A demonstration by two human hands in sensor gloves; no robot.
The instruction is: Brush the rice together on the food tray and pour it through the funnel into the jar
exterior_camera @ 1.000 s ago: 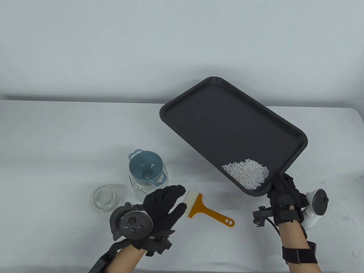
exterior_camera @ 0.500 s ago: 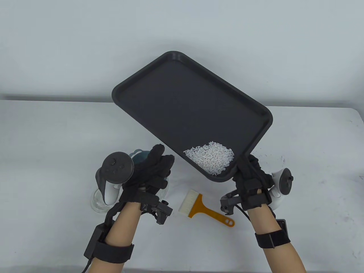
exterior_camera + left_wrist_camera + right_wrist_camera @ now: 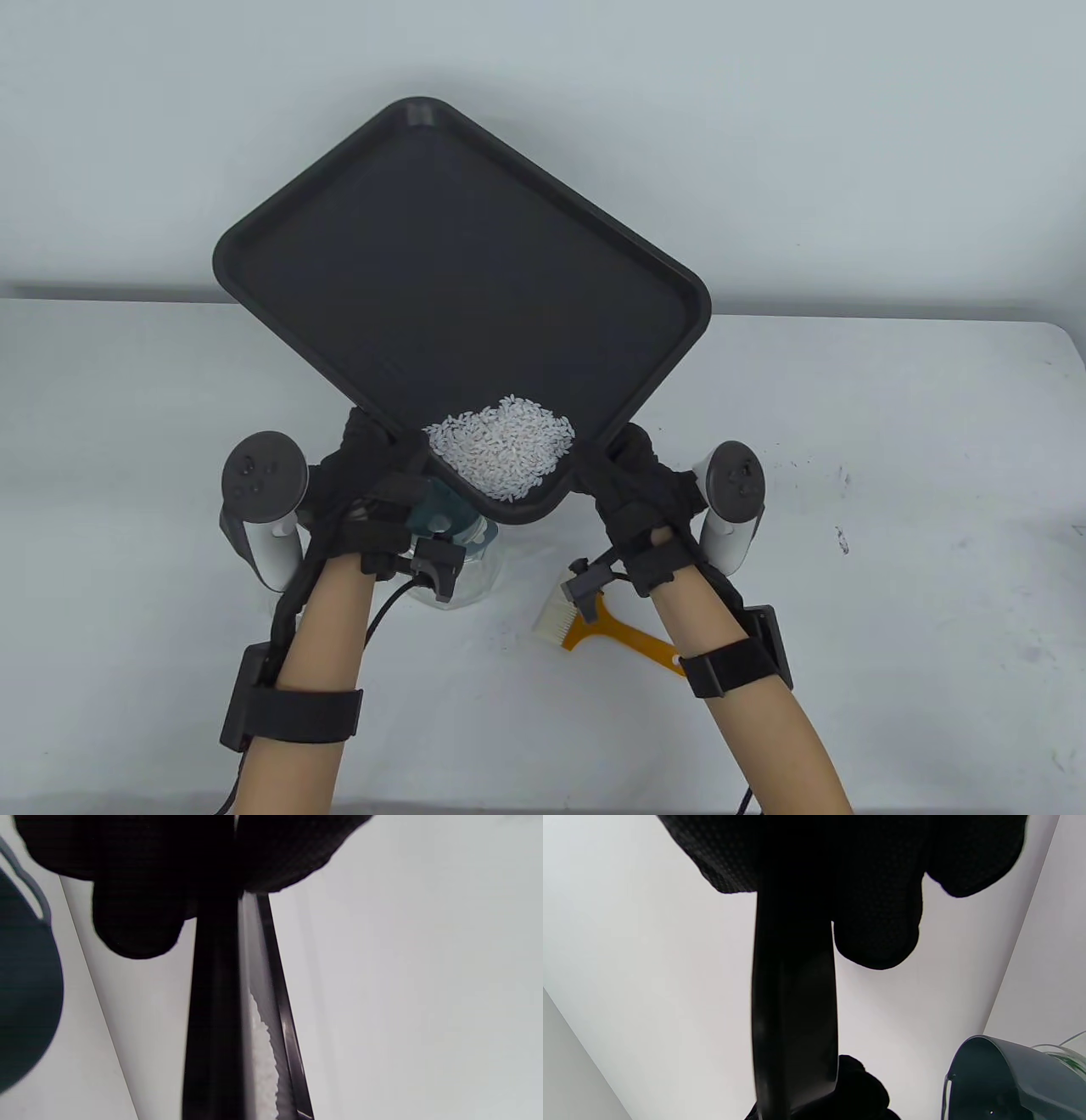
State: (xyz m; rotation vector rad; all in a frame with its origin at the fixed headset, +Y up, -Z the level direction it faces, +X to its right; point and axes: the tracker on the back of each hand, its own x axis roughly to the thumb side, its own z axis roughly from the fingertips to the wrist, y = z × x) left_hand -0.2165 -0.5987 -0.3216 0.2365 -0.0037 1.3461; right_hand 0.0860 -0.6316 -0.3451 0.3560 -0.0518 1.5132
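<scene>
Grey table (image 3: pixel 891 441) at the base of the scene, pale wall behind. Black plastic food tray (image 3: pixel 356 246) lifted clear of it, tilted toward the person, turned like a diamond: long axis running from the far upper-left side down toward the near right, lowest corner pointing at the person and hanging right above the funnel. Left hand (image 3: pixel 365 484) gripping the tray's near-left edge, fingers and thumb curled over the rim; right hand (image 3: pixel 632 488) gripping the near-right edge the same way. Glass jar (image 3: pixel 462 586) standing below and between the wrists, mostly hidden. Blue-grey funnel (image 3: pixel 441 518) seated in its mouth, partly covered by the tray corner. White rice (image 3: pixel 501 446) gathered in one heap in that low corner, against the rim, none seen falling. Orange-handled brush (image 3: pixel 611 628) lying flat on the table just right of the jar, white bristles toward the jar.

Judged step: pouring. Best done by keeping the low corner centred over the funnel bowl, raising the far end slowly, letting grains slide out in a thin stream through the corner. Likely risks: too steep a tilt flooding or clogging the funnel neck, grains skipping over the rim, the tray edge knocking the funnel askew.
</scene>
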